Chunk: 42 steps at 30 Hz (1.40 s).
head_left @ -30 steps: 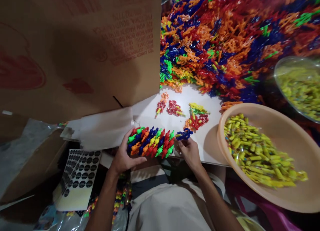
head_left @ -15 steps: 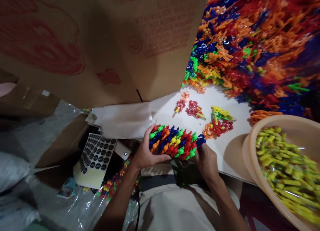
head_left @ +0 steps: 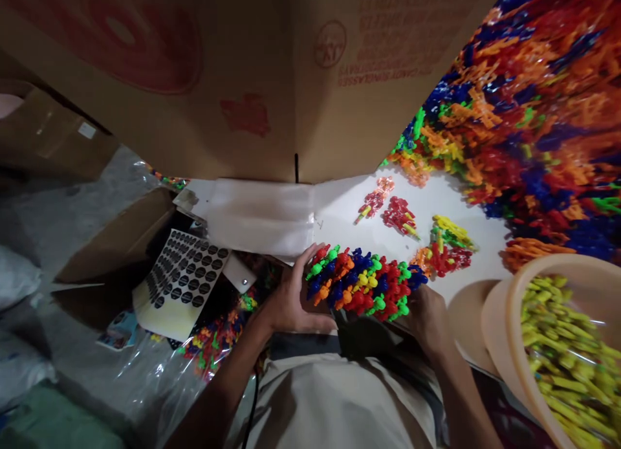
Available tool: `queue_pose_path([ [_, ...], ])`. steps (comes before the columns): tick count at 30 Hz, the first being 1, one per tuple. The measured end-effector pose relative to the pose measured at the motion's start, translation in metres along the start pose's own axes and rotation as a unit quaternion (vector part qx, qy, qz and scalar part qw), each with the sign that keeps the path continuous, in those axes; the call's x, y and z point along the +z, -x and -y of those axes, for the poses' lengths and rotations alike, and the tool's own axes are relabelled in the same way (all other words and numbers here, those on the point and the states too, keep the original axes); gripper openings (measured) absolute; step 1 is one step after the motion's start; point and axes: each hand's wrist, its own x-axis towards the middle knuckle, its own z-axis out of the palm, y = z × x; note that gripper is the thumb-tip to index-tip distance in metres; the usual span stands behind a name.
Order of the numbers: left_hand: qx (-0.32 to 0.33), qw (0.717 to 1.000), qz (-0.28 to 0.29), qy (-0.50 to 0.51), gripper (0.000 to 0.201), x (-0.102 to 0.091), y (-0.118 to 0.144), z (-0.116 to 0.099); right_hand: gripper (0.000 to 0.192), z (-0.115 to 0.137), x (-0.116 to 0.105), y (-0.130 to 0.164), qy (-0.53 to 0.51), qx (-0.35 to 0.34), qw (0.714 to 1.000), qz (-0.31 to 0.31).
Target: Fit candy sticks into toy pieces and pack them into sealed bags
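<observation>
Change from earlier: the view has swung left and down, so the cardboard box [head_left: 272, 80] now fills the top, the beige bowl [head_left: 528, 319] sits at the far right edge, and more of the floor clutter on the left shows; the bundle has come a little nearer the body and the blue piece that the right hand held apart at its end is now pressed against the row.
Bundle: a packed row of coloured plastic pieces [head_left: 363, 287], red, blue, green, orange and yellow, held just above the near edge of the white surface [head_left: 339, 209], lying roughly level and slanting slightly down to the right.
Left hand [head_left: 291, 300]: comes in from the lower left, palm toward the bundle, thumb up along its left end and fingers [head_left: 315, 323] curled beneath; closed on the bundle's left end.
Right hand [head_left: 429, 316]: comes in from the lower right, wrist bent, back of the hand toward the camera, closed against the bundle's right end; its fingers are hidden behind the hand and the pieces.
Loose pieces: small clusters [head_left: 422, 235] lie on the surface just beyond the bundle, apart from both hands.
Heap: a large pile of the same coloured pieces [head_left: 533, 99] at the upper right.
Bowl contents: yellow-green wrapped items [head_left: 567, 352].
Left side: a sticker sheet of dark round labels [head_left: 182, 281] beside clear plastic bags.
</observation>
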Motion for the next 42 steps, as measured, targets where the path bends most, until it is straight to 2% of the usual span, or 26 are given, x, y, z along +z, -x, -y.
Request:
queue_pose_path([
  [3, -0.011, 1.000, 0.007, 0.012, 0.143, -0.006, -0.002, 0.006, 0.026, 0.005, -0.023, 0.006, 0.004, 0.004, 1.000, 0.009],
  [4, -0.010, 1.000, 0.010, 0.018, 0.136, -0.007, -0.004, 0.008, 0.030, 0.013, -0.031, 0.009, 0.012, 0.015, 1.000, -0.019],
  [6, -0.005, 0.999, 0.012, 0.035, 0.122, -0.010, -0.008, 0.011, 0.032, 0.039, -0.045, 0.015, 0.048, 0.017, 0.992, -0.116],
  [8, 0.002, 0.999, 0.007, 0.048, 0.113, -0.012, -0.012, 0.012, 0.023, 0.075, -0.049, 0.017, 0.095, -0.051, 0.975, -0.193],
  [9, 0.004, 0.999, 0.004, 0.049, 0.110, -0.013, -0.013, 0.012, 0.018, 0.094, -0.046, 0.016, 0.106, -0.123, 0.969, -0.188],
  [11, 0.003, 0.999, 0.003, 0.050, 0.109, -0.013, -0.015, 0.012, 0.013, 0.127, -0.034, 0.010, 0.104, -0.243, 0.959, -0.103],
  [12, 0.001, 0.999, 0.004, 0.052, 0.110, -0.013, -0.016, 0.012, 0.013, 0.139, -0.026, 0.005, 0.108, -0.273, 0.954, -0.069],
  [14, 0.002, 0.998, 0.008, 0.062, 0.111, -0.013, -0.016, 0.012, 0.015, 0.153, -0.011, -0.006, 0.131, -0.282, 0.949, -0.052],
  [18, 0.001, 0.998, 0.011, 0.070, 0.113, -0.012, -0.016, 0.013, 0.020, 0.150, 0.003, -0.020, 0.154, -0.253, 0.954, -0.050],
  [22, -0.002, 0.998, 0.006, 0.067, 0.113, -0.012, -0.016, 0.015, 0.018, 0.147, 0.003, -0.019, 0.132, -0.250, 0.959, -0.030],
  [29, 0.025, 0.998, 0.001, 0.062, 0.109, -0.010, -0.017, 0.016, 0.021, 0.155, 0.005, -0.010, 0.131, -0.247, 0.959, -0.049],
  [37, 0.017, 0.998, -0.002, 0.062, 0.109, -0.008, -0.018, 0.012, 0.017, 0.154, 0.004, -0.008, 0.129, -0.253, 0.959, -0.025],
  [42, 0.038, 0.999, -0.012, 0.026, 0.107, -0.005, -0.019, 0.009, 0.019, 0.153, 0.004, -0.012, 0.136, -0.245, 0.959, -0.036],
])
